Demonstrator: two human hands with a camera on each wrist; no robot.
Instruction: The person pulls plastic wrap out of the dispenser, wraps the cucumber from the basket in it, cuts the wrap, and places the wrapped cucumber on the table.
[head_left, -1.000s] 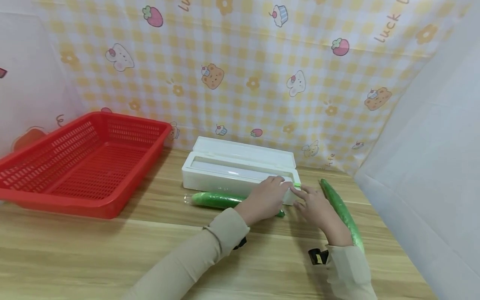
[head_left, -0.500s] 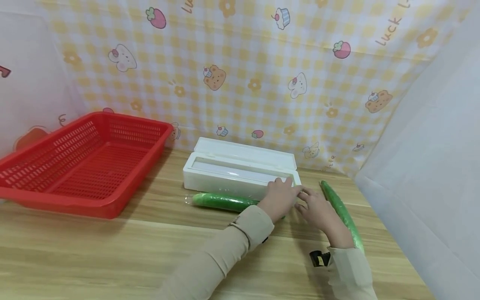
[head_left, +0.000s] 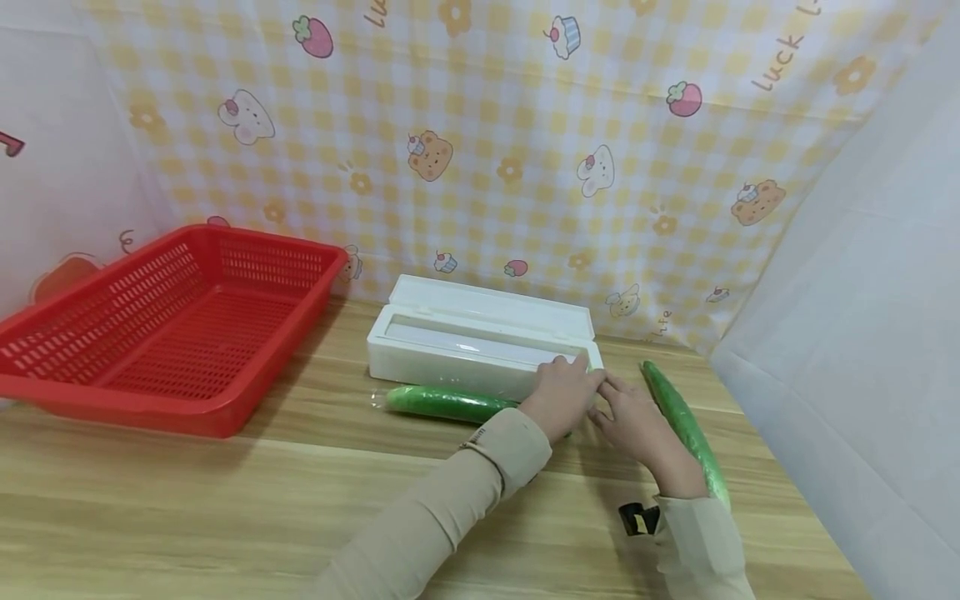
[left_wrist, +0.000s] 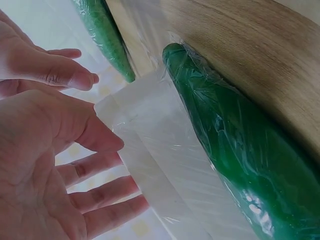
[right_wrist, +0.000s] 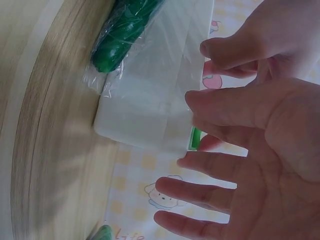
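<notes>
A long white cling film dispenser box has its lid up, with a pale roll inside. My left hand is at the box's right front corner. Its thumb touches the top edge and its fingers extend beyond that edge; whether film lies between them cannot be told. My right hand meets the left at the box's right end. Its thumb is near the top edge and its other fingers are spread, close to a green piece on the box. A film-wrapped cucumber lies against the box front, its right end hidden by my left hand.
Another wrapped cucumber lies to the right, beside my right forearm. At the left a red perforated basket stands on the wooden table. A checked patterned cloth hangs behind, and a white sheet borders the right.
My left hand has shifted right along the box front toward my right hand, uncovering the cucumber's middle and covering its right end. Over the last half second both hands stay nearly still.
</notes>
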